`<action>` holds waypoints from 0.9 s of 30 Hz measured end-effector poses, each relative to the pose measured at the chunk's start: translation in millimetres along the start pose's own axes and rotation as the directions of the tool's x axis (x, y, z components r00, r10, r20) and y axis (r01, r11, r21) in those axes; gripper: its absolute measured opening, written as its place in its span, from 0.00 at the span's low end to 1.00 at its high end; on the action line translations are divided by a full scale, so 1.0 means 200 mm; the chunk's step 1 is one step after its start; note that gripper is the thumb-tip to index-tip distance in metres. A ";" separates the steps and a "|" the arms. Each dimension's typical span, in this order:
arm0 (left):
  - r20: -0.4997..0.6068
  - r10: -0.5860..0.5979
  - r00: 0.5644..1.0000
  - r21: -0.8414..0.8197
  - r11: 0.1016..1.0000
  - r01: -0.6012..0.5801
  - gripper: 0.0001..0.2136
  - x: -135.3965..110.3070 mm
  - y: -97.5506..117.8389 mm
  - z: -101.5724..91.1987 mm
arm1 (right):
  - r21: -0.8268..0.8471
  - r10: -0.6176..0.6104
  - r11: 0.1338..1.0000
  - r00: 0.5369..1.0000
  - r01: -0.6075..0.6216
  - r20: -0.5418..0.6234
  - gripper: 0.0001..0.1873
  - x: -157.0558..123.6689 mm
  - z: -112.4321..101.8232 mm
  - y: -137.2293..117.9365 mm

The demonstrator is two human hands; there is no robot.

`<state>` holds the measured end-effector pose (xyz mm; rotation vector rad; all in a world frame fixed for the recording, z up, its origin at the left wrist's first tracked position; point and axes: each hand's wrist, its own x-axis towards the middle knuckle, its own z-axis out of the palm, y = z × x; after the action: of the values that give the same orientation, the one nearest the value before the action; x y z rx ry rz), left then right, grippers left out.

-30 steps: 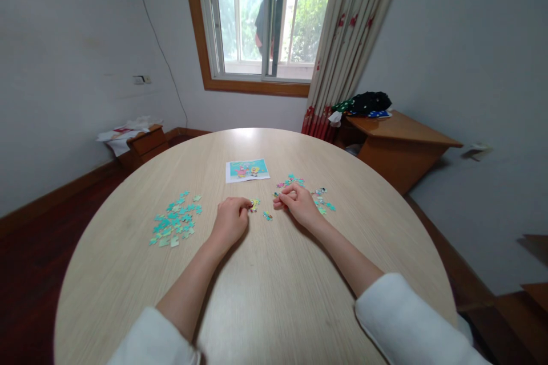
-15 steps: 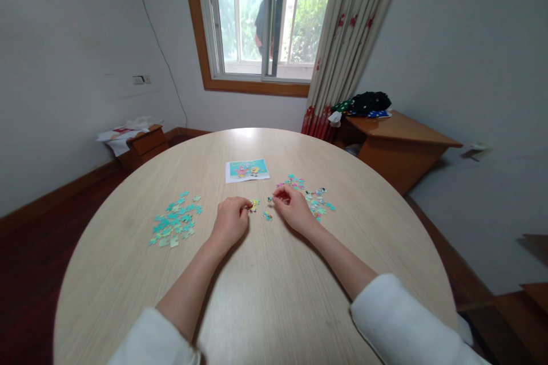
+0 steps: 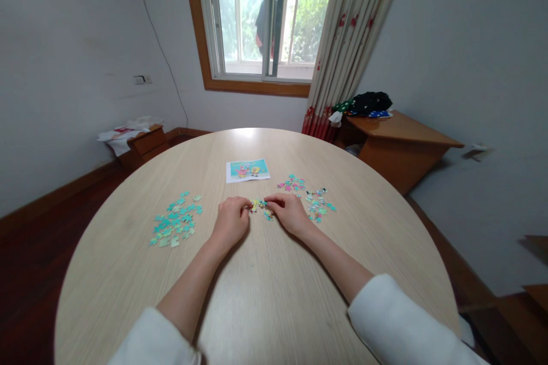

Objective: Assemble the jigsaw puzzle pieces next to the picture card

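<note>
Mid-frame, my right hand (image 3: pixel 266 202) pinches a puzzle piece (image 3: pixel 262 203) against the yellow cluster's (image 3: pixel 256 204) right; my left hand (image 3: pixel 250 206) touches its left, grip unclear.

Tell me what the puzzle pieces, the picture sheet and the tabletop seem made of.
Puzzle pieces: probably printed cardboard; thin, flat, interlocking shapes, finish unclear.
Picture sheet: likely paper, matte-looking; thin, white-edged.
Tabletop: pale wood or wood-look laminate, with fine grain; a bright reflection suggests a smooth, slightly glossy finish.
</note>
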<state>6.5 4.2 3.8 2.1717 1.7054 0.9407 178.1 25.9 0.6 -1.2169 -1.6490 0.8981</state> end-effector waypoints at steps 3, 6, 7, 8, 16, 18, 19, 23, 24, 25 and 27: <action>0.003 -0.003 1.000 -0.002 1.000 0.003 0.14 0.00 0.00 0.00 | 0.040 0.041 0.998 0.999 -0.041 0.016 0.09 0.00 0.00 0.00; -0.002 -0.008 1.000 0.005 1.000 0.008 0.13 0.00 0.00 0.00 | 0.016 0.041 0.999 0.999 -0.042 0.019 0.09 0.00 0.00 0.00; -0.004 -0.008 1.000 0.007 1.000 0.008 0.13 0.00 0.00 0.00 | -0.007 0.029 1.000 0.999 -0.029 0.015 0.09 0.00 -0.01 0.00; -0.005 -0.008 1.000 0.006 1.000 0.008 0.13 0.00 0.00 0.00 | -0.036 0.012 0.999 1.000 -0.011 0.011 0.09 0.00 -0.01 -0.01; 0.004 -0.007 1.000 0.001 1.000 0.007 0.13 0.00 0.00 0.00 | -0.194 -0.120 0.973 0.993 0.121 0.015 0.06 -0.02 -0.01 -0.04; 0.006 -0.007 1.000 0.001 1.000 0.007 0.13 0.00 0.00 0.00 | -0.199 -0.144 0.969 0.990 0.143 0.012 0.06 -0.02 0.00 -0.04; 0.006 -0.006 1.000 0.002 1.000 0.006 0.13 0.00 0.00 0.00 | -0.201 -0.161 0.967 0.987 0.159 0.008 0.06 -0.02 0.00 -0.03; 0.004 0.006 1.000 -0.005 1.000 -0.006 0.14 0.00 -0.01 0.01 | -0.214 -0.218 0.952 0.976 0.217 0.016 0.05 -0.02 0.01 -0.02; 0.003 0.009 1.000 -0.009 1.000 -0.009 0.14 0.01 -0.01 0.01 | -0.223 -0.230 0.947 0.973 0.229 0.025 0.05 -0.02 0.01 -0.01; 0.002 0.011 1.000 -0.011 1.000 -0.011 0.14 0.01 -0.01 0.01 | -0.235 -0.243 0.941 0.969 0.245 0.036 0.05 -0.02 0.01 -0.01; 0.003 0.010 1.000 -0.012 1.000 -0.010 0.14 0.01 -0.01 0.02 | -0.264 -0.276 0.922 0.959 0.284 0.065 0.06 -0.02 0.01 -0.01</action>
<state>7.1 6.8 1.1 2.1748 1.6853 0.9477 176.1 20.8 0.5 -1.1105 -1.9560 0.5234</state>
